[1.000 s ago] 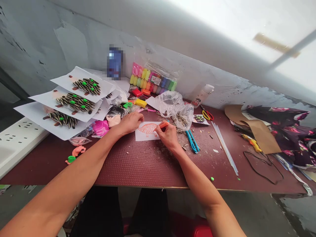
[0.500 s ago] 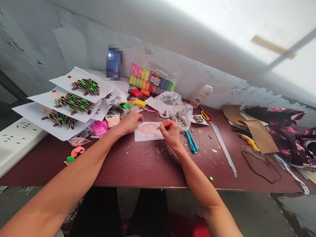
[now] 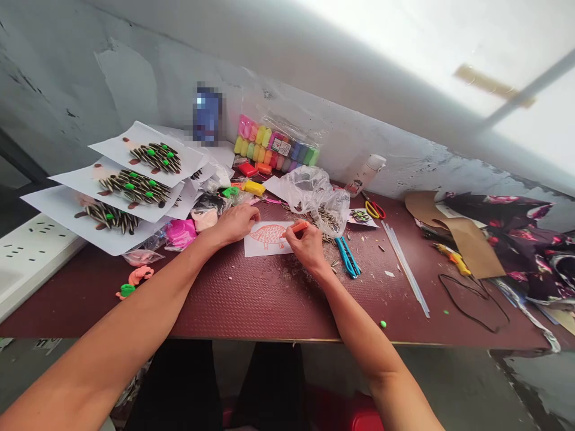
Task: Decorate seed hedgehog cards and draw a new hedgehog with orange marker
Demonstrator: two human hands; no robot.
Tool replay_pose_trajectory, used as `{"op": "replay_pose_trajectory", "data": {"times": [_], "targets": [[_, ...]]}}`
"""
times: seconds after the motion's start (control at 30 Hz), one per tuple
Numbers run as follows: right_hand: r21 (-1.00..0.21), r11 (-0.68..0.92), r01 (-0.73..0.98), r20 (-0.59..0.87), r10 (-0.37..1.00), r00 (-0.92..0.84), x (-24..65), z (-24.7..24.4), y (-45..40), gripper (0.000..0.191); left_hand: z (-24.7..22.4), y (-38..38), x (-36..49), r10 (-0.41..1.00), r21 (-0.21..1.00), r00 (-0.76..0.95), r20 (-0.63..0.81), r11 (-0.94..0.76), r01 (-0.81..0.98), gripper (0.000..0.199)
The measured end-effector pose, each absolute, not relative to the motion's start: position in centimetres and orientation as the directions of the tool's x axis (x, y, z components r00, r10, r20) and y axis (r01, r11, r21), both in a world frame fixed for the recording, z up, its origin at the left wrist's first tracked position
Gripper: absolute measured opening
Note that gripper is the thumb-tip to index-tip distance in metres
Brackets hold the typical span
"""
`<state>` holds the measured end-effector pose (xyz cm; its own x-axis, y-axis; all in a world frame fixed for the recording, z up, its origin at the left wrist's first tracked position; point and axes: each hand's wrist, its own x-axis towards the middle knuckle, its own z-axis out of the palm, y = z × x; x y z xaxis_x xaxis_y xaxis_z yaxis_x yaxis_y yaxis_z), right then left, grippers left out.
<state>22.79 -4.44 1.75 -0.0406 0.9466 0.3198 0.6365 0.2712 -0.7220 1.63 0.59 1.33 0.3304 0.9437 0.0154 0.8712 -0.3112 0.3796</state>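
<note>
A white sheet with an orange drawing of an oval, marked body and short legs lies on the dark red table. My right hand is closed round an orange marker, its tip down at the right part of the drawing. At the sheet's upper left corner rests my left hand, its fingers curled and partly hidden; whether they hold anything I cannot make out. Just right of my right hand are a blue cutter and a clear plastic bag of striped seeds.
Sheets with seed hedgehogs are stacked at the left, beside a white power strip. Packs of coloured clay lean on the wall. Rightward are a bottle, scissors, clear sticks and a yellow glue gun.
My right hand and the marker have shifted slightly left over the drawing. My left hand has stayed at the sheet's corner.
</note>
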Motion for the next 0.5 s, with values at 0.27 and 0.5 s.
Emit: {"op": "replay_pose_trajectory", "data": {"times": [0.27, 0.5], "targets": [[-0.682, 0.248, 0.688, 0.324, 0.946, -0.02, 22.89, 1.6, -4.29, 0.023, 1.25, 0.56, 1.67, 0.946, 0.378, 0.324, 0.019, -0.307, 0.874, 0.03], [-0.702, 0.252, 0.666, 0.296, 0.954, -0.05, 22.67, 1.71, -4.44, 0.023, 1.26, 0.57, 1.61, 0.945, 0.383, 0.326, 0.02, -0.309, 0.871, 0.03]]}}
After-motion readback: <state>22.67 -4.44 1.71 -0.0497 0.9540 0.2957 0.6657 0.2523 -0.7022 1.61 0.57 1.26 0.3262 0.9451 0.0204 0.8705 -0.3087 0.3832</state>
